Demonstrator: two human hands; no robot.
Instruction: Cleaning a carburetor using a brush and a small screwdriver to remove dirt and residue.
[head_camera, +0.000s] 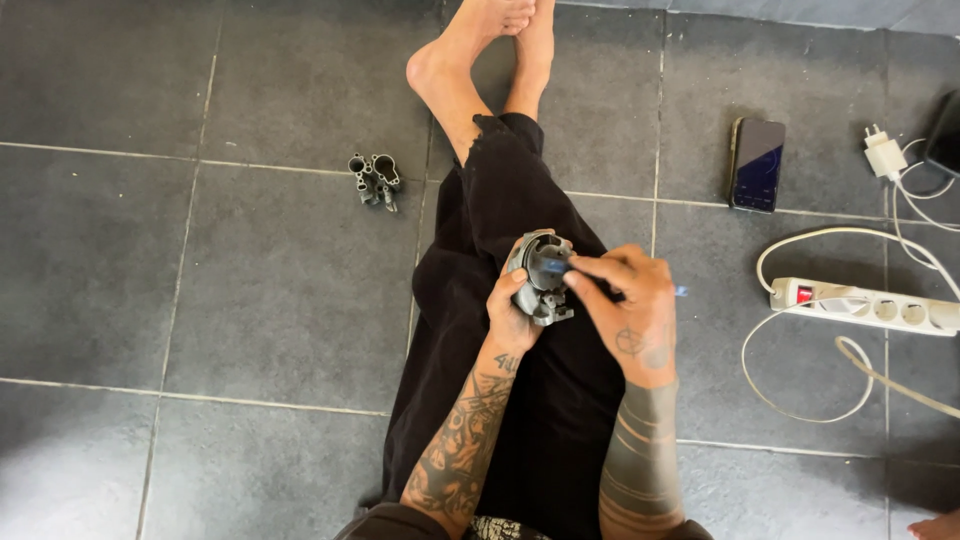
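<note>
I sit on a tiled floor with my legs in black trousers stretched out. My left hand (510, 315) grips a grey cast-metal part (541, 275) with a round bore, held over my lap. My right hand (625, 300) pinches a small dark tool with a blue end (556, 267), its tip inside the part's bore. A second grey metal piece (374, 179) with two round openings lies on the floor to the left of my legs, away from both hands.
A phone (756, 164) lies on the floor to the right. Beyond it are a white power strip (865, 305) with its cable, a white charger plug (884, 155) and a dark object (944, 135) at the right edge. Dark grey tiles surround me.
</note>
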